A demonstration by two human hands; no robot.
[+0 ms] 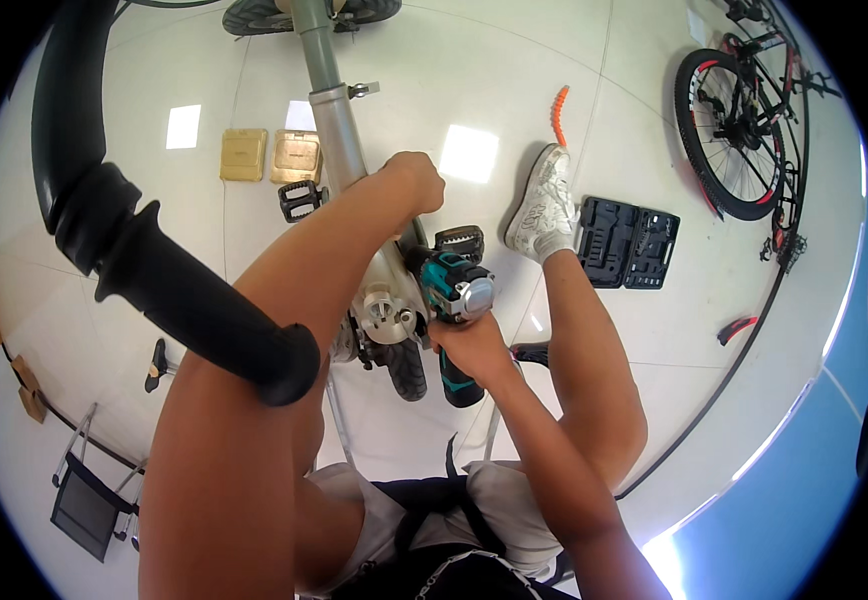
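Note:
My right hand (476, 350) is wrapped round the handle of a teal-and-black cordless drill (444, 280), its battery end pointing down toward me. The drill lies along the right side of a silver bike frame tube (338, 125), close to a round metal fitting (386, 312). My left hand (416, 182) is closed beside the tube, just beyond the drill's front end. Its fingers curl away from view, so what they hold is hidden. Black pedals (300, 201) stick out on either side of the frame. A small tyre (406, 371) shows beneath the fitting.
A black handlebar grip (194, 305) crosses the left foreground. An open black tool case (628, 243) lies right of my shoe, with an orange curved piece (560, 115) farther off. Two gold boxes (244, 154) sit left of the tube. Another bicycle (729, 130) stands far right.

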